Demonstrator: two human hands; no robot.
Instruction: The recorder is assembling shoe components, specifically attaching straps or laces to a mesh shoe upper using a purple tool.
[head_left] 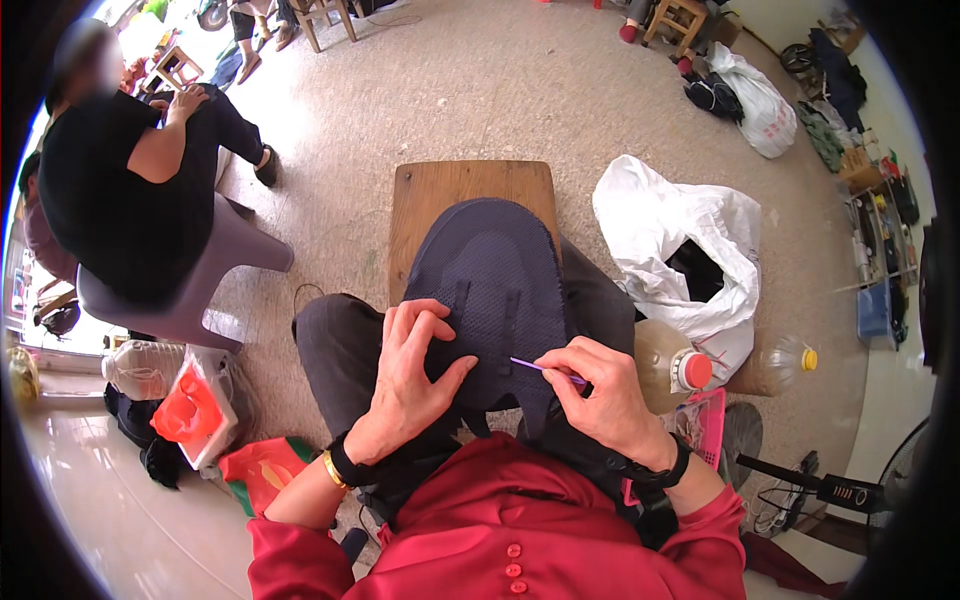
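While the dark mesh shoe upper lies draped over the person's lap and knees, both hands work at its near end, so the fabric is backed by the thighs and cannot slide away. Only the head view shows this.

Spread flat, the left hand presses its fingers and thumb on the upper's near left part, seemingly to keep the mesh taut. Just beside it, the right hand is closed in a pinch on a thin purple tool, a needle or hook by its look; which one I cannot tell. Its tip points toward the left hand and touches the upper near a dark strap, a slant that suits working along the fabric.

Beyond the hands, a wooden stool stands under the upper's far end, probably as a rest for it. To the right of the right hand, a white plastic bag gapes open with dark pieces inside, kept within reach. Nearer that hand stands a bottle with a red cap, and a pink basket sits just below it.
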